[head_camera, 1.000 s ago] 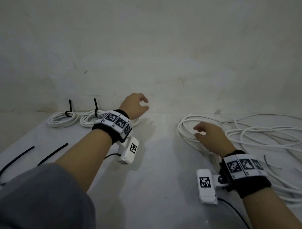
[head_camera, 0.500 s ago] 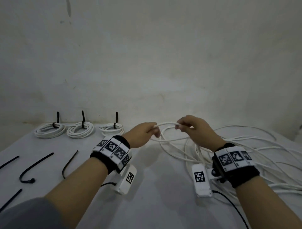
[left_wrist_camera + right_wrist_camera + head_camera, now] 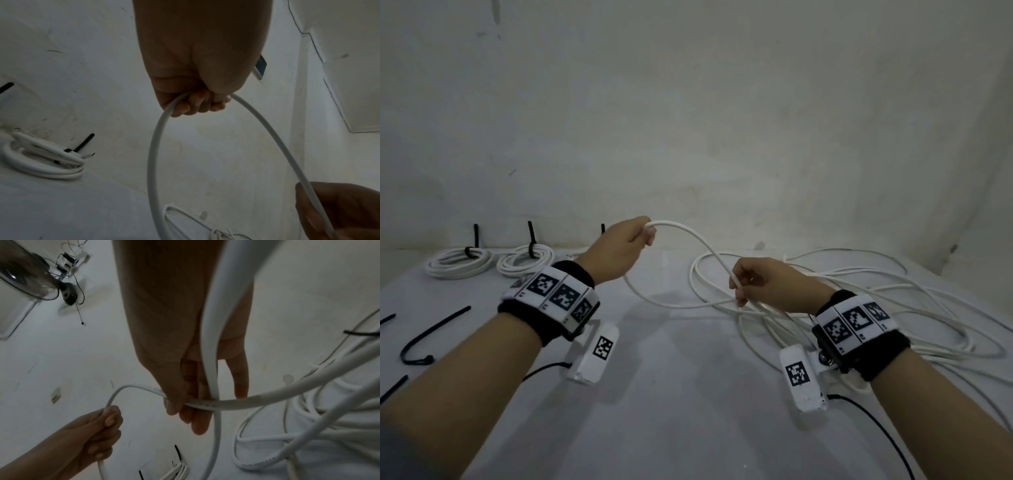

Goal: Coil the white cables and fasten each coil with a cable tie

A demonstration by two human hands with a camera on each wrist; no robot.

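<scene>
My left hand (image 3: 647, 236) is raised above the table and grips a white cable (image 3: 698, 240) in a closed fist (image 3: 195, 104). The cable arcs down to my right hand (image 3: 738, 291), which pinches it between thumb and fingers (image 3: 185, 404). Below both hands the same cable sags into a loop (image 3: 671, 303) over the table. It runs on into a loose pile of white cables (image 3: 893, 298) at the right. Two tied coils (image 3: 460, 262) (image 3: 525, 260) lie at the back left. A third coil (image 3: 41, 162) is mostly hidden behind my left hand in the head view.
Several loose black cable ties (image 3: 431, 329) lie on the white table (image 3: 688, 394) at the left. A wall (image 3: 688, 137) stands right behind the table. In the right wrist view a fan (image 3: 30, 280) shows at the upper left.
A second ago both hands held nothing. They took hold of one cable close together, then moved apart, the left hand rising and the right sliding down, so that a loop opened.
</scene>
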